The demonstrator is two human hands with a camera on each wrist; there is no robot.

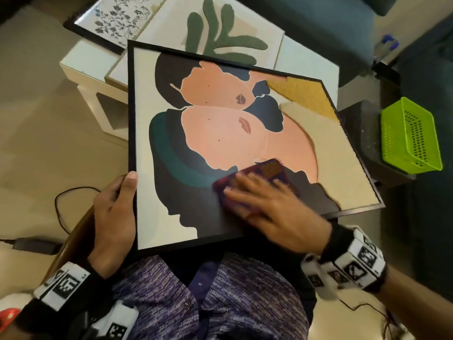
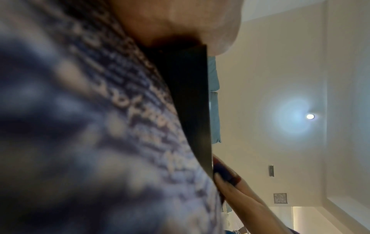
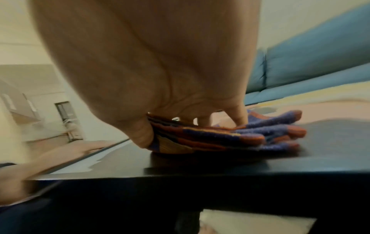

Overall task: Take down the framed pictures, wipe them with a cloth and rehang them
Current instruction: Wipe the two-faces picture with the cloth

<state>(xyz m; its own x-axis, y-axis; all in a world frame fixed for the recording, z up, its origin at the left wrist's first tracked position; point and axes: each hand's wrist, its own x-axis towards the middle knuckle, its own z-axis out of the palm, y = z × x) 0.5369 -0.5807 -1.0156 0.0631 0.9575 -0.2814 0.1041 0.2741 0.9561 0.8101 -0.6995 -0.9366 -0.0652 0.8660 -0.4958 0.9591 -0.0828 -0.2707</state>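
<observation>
A large black-framed picture (image 1: 208,133) of two stylised faces lies tilted on my lap. My left hand (image 1: 115,212) grips its left edge near the bottom corner, thumb on the front and fingers behind. My right hand (image 1: 264,202) lies flat with spread fingers on a folded red, purple and orange cloth (image 1: 267,169), pressing it onto the dark lower part of the picture. In the right wrist view the right hand (image 3: 150,63) bears down on the cloth (image 3: 230,136), thumb against its edge. The left wrist view shows the frame's black edge (image 2: 190,95) against my shirt.
Two more framed pictures lie on a white table (image 1: 81,67) ahead: a floral print (image 1: 115,18) and a green leaf print (image 1: 220,33). A green plastic basket (image 1: 411,136) stands at the right. A blue sofa (image 1: 318,25) is behind. A cable and adapter (image 1: 34,245) lie on the floor.
</observation>
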